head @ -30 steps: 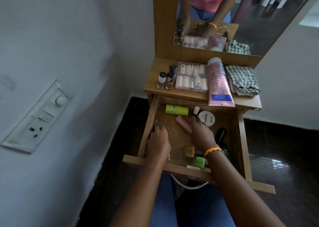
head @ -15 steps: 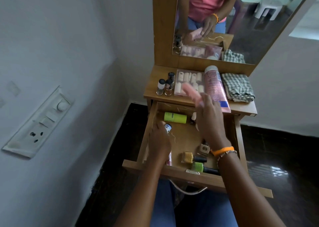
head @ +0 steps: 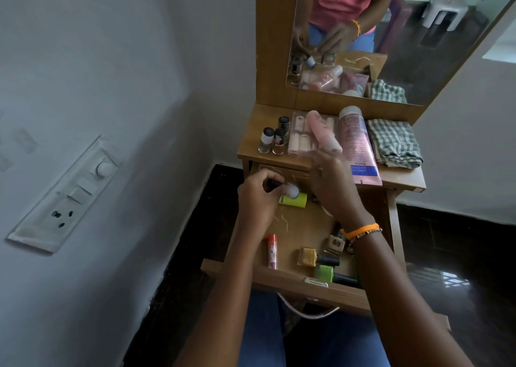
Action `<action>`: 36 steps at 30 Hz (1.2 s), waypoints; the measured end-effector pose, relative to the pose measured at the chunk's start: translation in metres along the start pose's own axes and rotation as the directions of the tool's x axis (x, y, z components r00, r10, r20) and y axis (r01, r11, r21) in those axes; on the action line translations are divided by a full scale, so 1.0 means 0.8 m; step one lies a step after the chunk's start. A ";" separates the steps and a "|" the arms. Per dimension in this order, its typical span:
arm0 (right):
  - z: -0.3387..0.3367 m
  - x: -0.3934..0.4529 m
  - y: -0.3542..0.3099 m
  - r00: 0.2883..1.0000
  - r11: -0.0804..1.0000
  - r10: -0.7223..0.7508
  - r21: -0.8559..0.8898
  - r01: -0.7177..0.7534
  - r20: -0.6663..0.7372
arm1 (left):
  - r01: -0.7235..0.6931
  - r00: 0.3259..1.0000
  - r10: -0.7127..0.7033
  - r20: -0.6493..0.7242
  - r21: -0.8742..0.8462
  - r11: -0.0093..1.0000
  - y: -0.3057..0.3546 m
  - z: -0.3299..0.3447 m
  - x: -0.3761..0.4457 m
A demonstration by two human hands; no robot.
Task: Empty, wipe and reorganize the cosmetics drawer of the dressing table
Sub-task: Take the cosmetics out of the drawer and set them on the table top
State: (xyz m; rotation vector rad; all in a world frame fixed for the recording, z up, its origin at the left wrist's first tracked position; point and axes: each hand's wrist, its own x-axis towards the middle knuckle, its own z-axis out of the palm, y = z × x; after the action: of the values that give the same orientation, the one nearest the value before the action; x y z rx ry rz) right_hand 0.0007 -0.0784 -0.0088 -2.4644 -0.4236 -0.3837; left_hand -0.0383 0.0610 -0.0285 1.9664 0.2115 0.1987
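Note:
The open wooden drawer [head: 282, 280] holds a lime-green tube [head: 296, 200], a red lip balm stick [head: 272, 250], yellow [head: 307, 256] and green [head: 324, 273] nail polish bottles and a beige bottle [head: 335, 242]. My left hand [head: 258, 196] is shut on a small dark bottle with a white cap [head: 291, 190], above the drawer's back left. My right hand [head: 333, 190] hovers over the drawer's back, fingers apart, just short of a pink tube [head: 322, 132]. That tube lies on a clear box of white rolls [head: 298, 142] on the tabletop.
On the tabletop stand three nail polish bottles [head: 275, 139], a large pink lotion tube [head: 358, 149] and a folded checked cloth [head: 393, 143]. The mirror [head: 418, 45] rises behind. A wall with a switch plate [head: 65, 193] is close on the left. Dark floor surrounds the table.
My right hand lifted the pink tube out of the drawer and laid it on the clear box. My left hand picked a small white-capped bottle from the drawer and raised it.

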 end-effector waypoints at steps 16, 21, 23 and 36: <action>-0.015 0.082 -0.004 0.967 0.928 0.243 0.310 -0.208 -0.077 | 0.096 0.979 -0.126 0.160 0.182 0.979 -0.036 0.011 -0.006; 0.000 0.144 0.013 0.980 0.960 0.196 0.200 -0.195 0.012 | 0.025 0.963 -0.145 0.228 0.460 0.888 -0.064 0.022 -0.029; 0.010 0.156 0.022 0.982 0.973 0.170 0.144 -0.181 0.084 | 0.026 0.953 -0.158 0.257 0.451 0.892 -0.067 0.028 -0.033; 0.017 0.165 0.027 0.987 0.992 0.121 -0.039 -0.118 0.103 | -0.071 0.966 -0.069 0.249 0.510 0.857 -0.074 0.033 -0.029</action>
State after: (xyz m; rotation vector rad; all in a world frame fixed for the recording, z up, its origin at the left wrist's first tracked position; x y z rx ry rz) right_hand 0.1311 -0.0590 0.0174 -2.5349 -0.3132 -0.2130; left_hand -0.0578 0.0552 -0.0943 2.5037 0.0951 -0.1366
